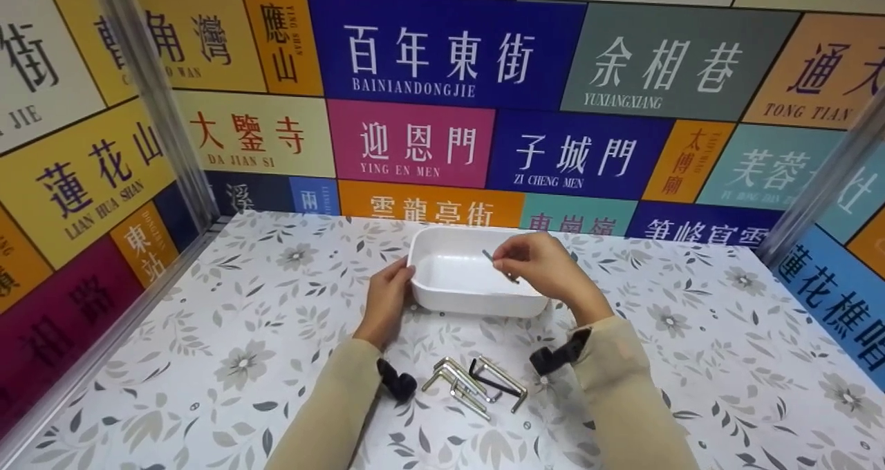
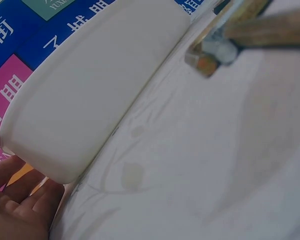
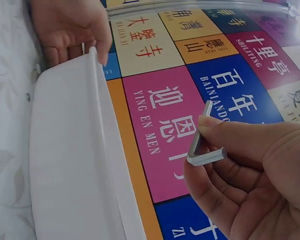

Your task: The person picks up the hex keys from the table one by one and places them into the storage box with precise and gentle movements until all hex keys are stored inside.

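A white plastic container (image 1: 477, 303) stands on the table, its open top facing up. At its left end my left hand (image 1: 385, 301) holds the rim, with the thumb at the edge and the other fingers against the outside wall (image 2: 90, 90). Over the container's right part, my right hand (image 1: 546, 266) pinches a silver hex key (image 3: 206, 159) between thumb and fingers. The key's short bent end sticks out below the thumb in the right wrist view. Several loose hex keys (image 1: 462, 380), mostly silver with a black one among them, lie in a pile between my forearms.
A white tablecloth (image 1: 228, 415) with grey flowers and leaves covers the table. Coloured panels (image 1: 442, 48) with place names form the wall behind the container. Clear upright posts (image 1: 155, 97) stand at the corners. Black camera mounts (image 1: 553, 358) are strapped at both wrists.
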`<control>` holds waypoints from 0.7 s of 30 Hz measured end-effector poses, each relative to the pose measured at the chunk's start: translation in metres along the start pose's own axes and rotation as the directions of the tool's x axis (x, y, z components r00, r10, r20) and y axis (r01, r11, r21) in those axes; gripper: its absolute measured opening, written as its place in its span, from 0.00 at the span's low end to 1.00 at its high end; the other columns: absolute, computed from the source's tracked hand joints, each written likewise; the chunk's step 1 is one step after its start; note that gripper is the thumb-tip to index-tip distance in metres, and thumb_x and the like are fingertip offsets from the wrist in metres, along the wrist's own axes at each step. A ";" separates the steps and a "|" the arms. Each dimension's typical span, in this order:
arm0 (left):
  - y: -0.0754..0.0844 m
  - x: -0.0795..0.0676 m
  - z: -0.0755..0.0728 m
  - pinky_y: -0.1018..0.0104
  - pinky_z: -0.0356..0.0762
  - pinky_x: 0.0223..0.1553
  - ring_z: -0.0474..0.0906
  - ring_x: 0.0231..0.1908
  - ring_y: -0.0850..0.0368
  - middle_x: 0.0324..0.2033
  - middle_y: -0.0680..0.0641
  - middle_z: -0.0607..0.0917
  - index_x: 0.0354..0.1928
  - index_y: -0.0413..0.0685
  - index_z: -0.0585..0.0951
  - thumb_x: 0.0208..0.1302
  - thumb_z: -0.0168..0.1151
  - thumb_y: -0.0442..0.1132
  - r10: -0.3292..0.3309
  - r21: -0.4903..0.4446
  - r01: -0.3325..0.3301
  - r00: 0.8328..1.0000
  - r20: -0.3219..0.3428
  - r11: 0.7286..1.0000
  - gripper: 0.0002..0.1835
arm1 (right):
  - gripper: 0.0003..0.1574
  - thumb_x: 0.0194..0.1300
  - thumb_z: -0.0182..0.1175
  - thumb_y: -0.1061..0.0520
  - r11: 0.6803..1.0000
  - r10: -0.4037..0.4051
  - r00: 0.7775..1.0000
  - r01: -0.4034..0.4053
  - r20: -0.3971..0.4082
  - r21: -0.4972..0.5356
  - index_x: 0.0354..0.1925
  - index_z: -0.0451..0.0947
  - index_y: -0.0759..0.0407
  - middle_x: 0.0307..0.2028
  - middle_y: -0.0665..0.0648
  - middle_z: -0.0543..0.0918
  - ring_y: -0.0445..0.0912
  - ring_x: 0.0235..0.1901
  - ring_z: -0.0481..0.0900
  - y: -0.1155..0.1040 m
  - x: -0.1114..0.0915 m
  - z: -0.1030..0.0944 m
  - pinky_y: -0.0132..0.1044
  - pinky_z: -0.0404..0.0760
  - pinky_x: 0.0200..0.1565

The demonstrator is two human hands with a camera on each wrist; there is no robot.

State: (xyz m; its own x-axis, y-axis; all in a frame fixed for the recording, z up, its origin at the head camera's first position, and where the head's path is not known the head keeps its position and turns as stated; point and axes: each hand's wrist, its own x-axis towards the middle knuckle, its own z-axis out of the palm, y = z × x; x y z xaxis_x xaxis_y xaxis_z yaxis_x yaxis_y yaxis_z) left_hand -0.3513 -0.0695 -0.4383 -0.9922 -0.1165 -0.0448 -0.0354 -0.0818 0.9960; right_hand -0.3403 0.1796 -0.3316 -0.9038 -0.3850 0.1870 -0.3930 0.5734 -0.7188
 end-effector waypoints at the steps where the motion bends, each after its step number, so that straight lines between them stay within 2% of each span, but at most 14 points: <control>1: 0.000 0.001 0.000 0.57 0.72 0.69 0.76 0.67 0.52 0.70 0.48 0.75 0.72 0.52 0.72 0.74 0.52 0.45 0.004 0.000 -0.004 1.000 0.001 1.000 0.26 | 0.07 0.66 0.64 0.62 1.000 0.004 1.000 -0.004 -0.011 0.003 0.41 0.85 0.64 0.34 0.67 0.87 0.42 0.27 0.78 0.002 0.004 0.000 0.37 0.81 0.35; 6: -0.002 0.003 0.000 0.55 0.72 0.69 0.75 0.67 0.49 0.70 0.45 0.75 0.71 0.47 0.72 0.74 0.52 0.42 0.034 -0.015 -0.034 0.999 -0.003 0.999 0.26 | 0.07 0.67 0.64 0.62 0.999 0.011 0.999 -0.013 -0.047 -0.046 0.40 0.86 0.64 0.33 0.64 0.88 0.41 0.26 0.77 0.022 0.019 0.005 0.31 0.77 0.32; 8: -0.002 0.003 0.000 0.55 0.71 0.70 0.74 0.68 0.49 0.71 0.44 0.74 0.72 0.46 0.72 0.74 0.51 0.42 0.026 -0.009 -0.026 1.000 -0.001 1.000 0.26 | 0.07 0.66 0.64 0.62 0.998 0.012 0.998 -0.015 -0.057 -0.055 0.40 0.86 0.65 0.32 0.64 0.88 0.41 0.25 0.77 0.030 0.022 0.008 0.30 0.76 0.31; 12: 0.000 0.002 -0.001 0.55 0.72 0.69 0.75 0.67 0.49 0.71 0.45 0.75 0.72 0.48 0.72 0.74 0.51 0.43 0.013 0.011 -0.013 1.000 -0.005 1.000 0.26 | 0.08 0.66 0.64 0.62 0.999 0.018 0.996 -0.022 -0.084 -0.048 0.40 0.86 0.66 0.31 0.64 0.88 0.41 0.25 0.78 0.040 0.027 0.012 0.30 0.77 0.31; 17: -0.002 0.001 -0.001 0.55 0.73 0.68 0.77 0.65 0.49 0.69 0.45 0.76 0.71 0.49 0.72 0.74 0.51 0.44 0.027 0.023 -0.027 1.000 -0.010 0.999 0.26 | 0.07 0.66 0.65 0.62 0.997 0.035 0.991 -0.044 -0.128 -0.064 0.39 0.87 0.65 0.32 0.63 0.89 0.40 0.25 0.79 0.049 0.030 0.018 0.31 0.79 0.32; 21: -0.003 0.002 -0.001 0.56 0.73 0.69 0.76 0.66 0.50 0.70 0.46 0.76 0.71 0.49 0.72 0.73 0.52 0.44 0.022 0.005 -0.022 1.000 -0.007 1.000 0.26 | 0.07 0.65 0.66 0.62 0.994 0.059 0.989 -0.071 -0.136 -0.087 0.38 0.87 0.65 0.32 0.62 0.89 0.39 0.24 0.77 0.056 0.034 0.026 0.31 0.77 0.32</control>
State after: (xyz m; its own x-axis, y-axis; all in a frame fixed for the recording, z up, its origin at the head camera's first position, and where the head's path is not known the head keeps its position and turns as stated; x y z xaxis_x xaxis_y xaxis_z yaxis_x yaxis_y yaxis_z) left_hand -0.3528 -0.0706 -0.4413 -0.9918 -0.1253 -0.0234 -0.0141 -0.0741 0.9972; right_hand -0.3889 0.1799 -0.3826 -0.9401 -0.2487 0.2333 -0.3407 0.6602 -0.6693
